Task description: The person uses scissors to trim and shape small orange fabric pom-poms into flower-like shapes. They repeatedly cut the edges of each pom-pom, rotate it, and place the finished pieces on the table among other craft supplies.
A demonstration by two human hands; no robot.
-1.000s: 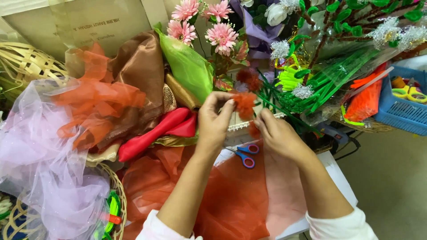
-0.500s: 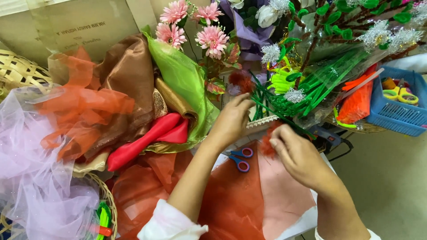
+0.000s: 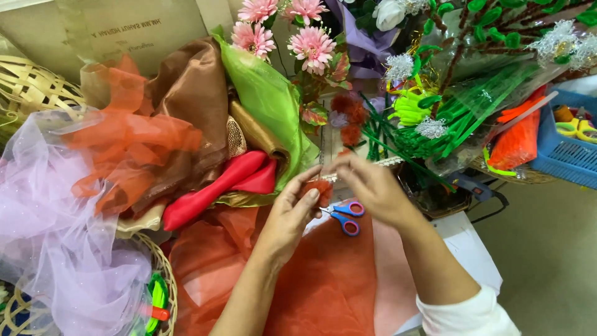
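My left hand (image 3: 289,214) pinches a small fuzzy orange piece (image 3: 321,189) between thumb and fingers. My right hand (image 3: 370,186) meets it from the right, its fingertips closed on the same piece at its upper edge. Both hands hover over a sheet of orange organza (image 3: 323,280) spread on the table. Small scissors with pink and blue handles (image 3: 345,216) lie on the fabric just below the hands.
Crumpled fabrics in orange (image 3: 127,140), brown (image 3: 193,87), green (image 3: 267,99), red (image 3: 217,186) and lilac tulle (image 3: 56,236) pile at the left. Pink artificial flowers (image 3: 311,43) and green pipe cleaners (image 3: 460,115) stand behind. A blue basket (image 3: 563,155) sits right; wicker baskets (image 3: 28,84) sit left.
Both hands came back together over the orange fabric after parting half a second ago; the left one drew back from the flowers, and the fuzzy orange piece is now pinched between them.
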